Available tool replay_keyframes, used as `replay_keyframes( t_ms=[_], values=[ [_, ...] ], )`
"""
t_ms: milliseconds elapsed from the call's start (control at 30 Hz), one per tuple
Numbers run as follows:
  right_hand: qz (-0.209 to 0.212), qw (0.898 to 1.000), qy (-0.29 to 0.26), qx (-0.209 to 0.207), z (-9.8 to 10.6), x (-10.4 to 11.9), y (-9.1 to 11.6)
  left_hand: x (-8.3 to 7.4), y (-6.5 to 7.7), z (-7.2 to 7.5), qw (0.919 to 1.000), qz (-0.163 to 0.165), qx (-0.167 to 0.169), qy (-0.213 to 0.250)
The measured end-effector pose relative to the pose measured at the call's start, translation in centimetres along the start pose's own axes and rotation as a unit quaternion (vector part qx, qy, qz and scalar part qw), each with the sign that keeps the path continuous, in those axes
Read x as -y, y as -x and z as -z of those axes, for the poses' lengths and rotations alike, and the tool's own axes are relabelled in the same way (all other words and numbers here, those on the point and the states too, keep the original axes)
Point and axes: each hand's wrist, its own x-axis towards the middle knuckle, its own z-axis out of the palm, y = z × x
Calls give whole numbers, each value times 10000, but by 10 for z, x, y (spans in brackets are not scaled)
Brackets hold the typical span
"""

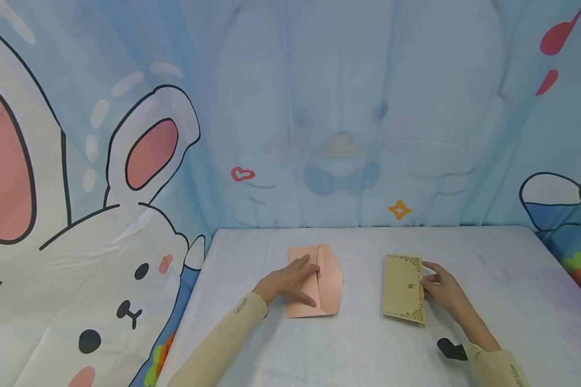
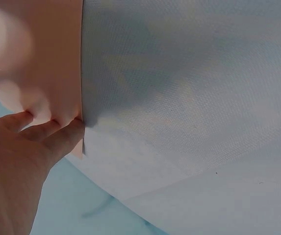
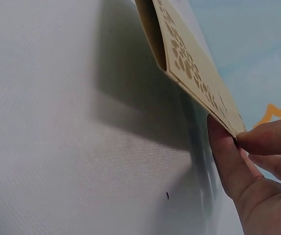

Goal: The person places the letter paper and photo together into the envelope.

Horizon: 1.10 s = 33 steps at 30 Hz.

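On the table's left half lies a pink envelope [image 1: 330, 285], its pointed flap spread out to the right. My left hand [image 1: 290, 282] rests on it with fingers spread; in the left wrist view, the fingertips touch the pink paper [image 2: 57, 58] close to its edge. To the right, my right hand [image 1: 443, 287] pinches the right edge of a folded cream card [image 1: 402, 290] with a brown ornamental border. The right wrist view has thumb and finger on the edge of the card [image 3: 199, 73], which is tilted above the cloth and casts a shadow there.
A white cloth [image 1: 358, 349] covers the table. Behind it hangs a light blue curtain [image 1: 339, 80] with printed figures, and a large printed rabbit [image 1: 77, 290] fills the left side. A black strap end [image 1: 450, 349] shows near the right sleeve.
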Motion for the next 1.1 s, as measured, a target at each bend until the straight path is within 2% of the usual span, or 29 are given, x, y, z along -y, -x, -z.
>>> replay_keyframes(
  t_ms=[1100],
  values=[
    [-78, 9999, -61, 93, -15, 6, 1, -1, 2, 0, 10000, -29, -50, -6]
  ],
)
